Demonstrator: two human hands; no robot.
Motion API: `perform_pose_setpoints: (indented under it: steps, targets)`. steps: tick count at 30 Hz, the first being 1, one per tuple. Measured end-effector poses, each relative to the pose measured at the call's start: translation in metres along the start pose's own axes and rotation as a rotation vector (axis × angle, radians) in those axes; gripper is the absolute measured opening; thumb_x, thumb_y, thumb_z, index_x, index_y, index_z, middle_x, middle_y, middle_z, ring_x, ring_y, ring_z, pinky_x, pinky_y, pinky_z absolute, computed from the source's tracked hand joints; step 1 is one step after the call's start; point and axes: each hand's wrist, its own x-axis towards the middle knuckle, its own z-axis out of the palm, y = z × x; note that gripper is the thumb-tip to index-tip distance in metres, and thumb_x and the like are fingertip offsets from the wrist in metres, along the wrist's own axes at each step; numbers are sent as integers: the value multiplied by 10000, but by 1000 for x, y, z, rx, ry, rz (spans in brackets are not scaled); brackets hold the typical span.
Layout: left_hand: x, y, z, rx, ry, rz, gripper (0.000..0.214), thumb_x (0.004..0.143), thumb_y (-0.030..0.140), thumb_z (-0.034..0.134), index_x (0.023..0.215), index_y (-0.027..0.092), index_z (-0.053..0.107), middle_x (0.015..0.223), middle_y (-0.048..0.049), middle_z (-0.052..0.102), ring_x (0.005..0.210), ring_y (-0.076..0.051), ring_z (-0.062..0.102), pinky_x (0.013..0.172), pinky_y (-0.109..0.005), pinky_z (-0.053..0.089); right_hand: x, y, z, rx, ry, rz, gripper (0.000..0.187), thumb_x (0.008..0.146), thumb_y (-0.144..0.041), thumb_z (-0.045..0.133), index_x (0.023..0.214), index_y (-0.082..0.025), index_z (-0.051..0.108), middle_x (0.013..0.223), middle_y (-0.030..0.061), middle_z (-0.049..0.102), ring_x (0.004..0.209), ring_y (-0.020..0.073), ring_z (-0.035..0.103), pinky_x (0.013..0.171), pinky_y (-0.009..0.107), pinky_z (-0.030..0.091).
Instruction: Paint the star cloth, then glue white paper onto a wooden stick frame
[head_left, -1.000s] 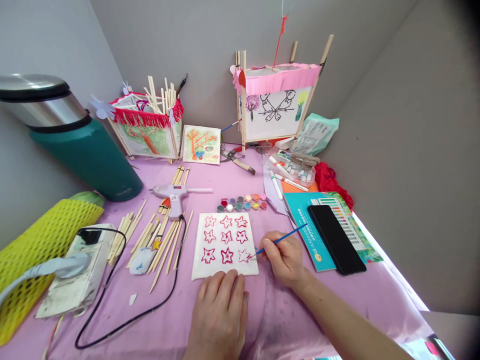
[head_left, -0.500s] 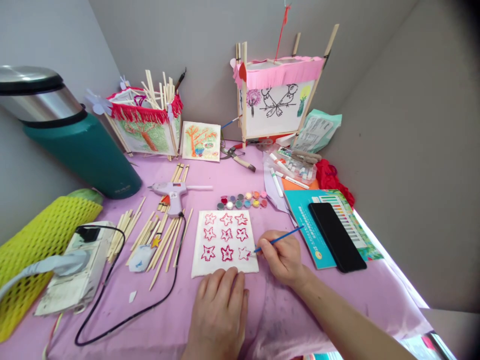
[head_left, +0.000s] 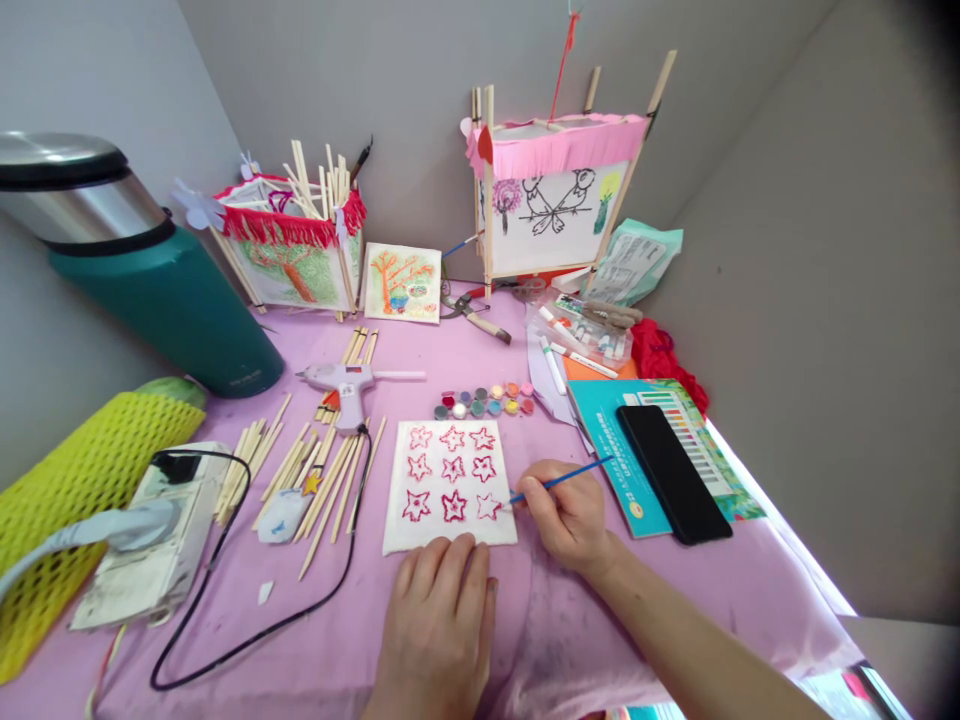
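Note:
A thin blue paintbrush point(head_left: 559, 481) is pinched in my right hand point(head_left: 566, 515), its tip at the lower right star on a white square panel point(head_left: 435, 534). Rows of red-outlined stars cover the panel; the lower right one looks paler than the others. My left hand point(head_left: 441, 615) lies flat with its fingers out, fingertips at the panel's near edge. Just behind the panel sit small paint pots point(head_left: 478, 408) in two rows, in several colours.
Left of the panel lie a glue gun point(head_left: 346, 385), wooden sticks point(head_left: 330, 500), its black cord and a power strip point(head_left: 150, 560). A teal bottle point(head_left: 161, 300) stands far left. At right, a black phone point(head_left: 671, 470) rests on a book point(head_left: 622, 490). Two decorated lanterns point(head_left: 555, 220) stand behind.
My right hand and the paintbrush have shifted very slightly, with the handle's end a little farther right and lower. My left hand stays in place.

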Motion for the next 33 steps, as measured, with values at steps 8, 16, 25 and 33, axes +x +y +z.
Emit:
perform_pose_setpoints:
  steps: [8,16,25,33]
  targets:
    - [0,-1,-1,-2,-6,-4,208,820,158,536,997,141,646,993,-78,676,902,-250,536,789,-409,418,1,-2,-2,-39,42,7,212,871,-154,434,707,-192,561,618,31,611,569,139,568,546,274,427]
    - [-1,0,0,3,-2,-5,208,809,151,549,994,137,645,987,-81,678,900,-259,538,793,-416,416,1,0,-2,-66,19,-11,201,870,-151,437,705,-190,545,606,26,595,560,135,551,539,270,409]
    - [-1,0,0,4,-4,-2,206,814,153,540,990,132,644,988,-85,676,898,-256,536,782,-410,419,2,0,-1,-76,5,-10,208,874,-162,429,701,-190,541,596,22,586,550,129,541,530,263,397]
    - [-2,0,0,-5,-5,-9,205,817,155,542,995,137,643,994,-78,675,902,-255,532,792,-406,407,3,0,0,-68,-16,-20,192,876,-158,429,719,-186,536,606,24,583,554,129,535,530,263,391]
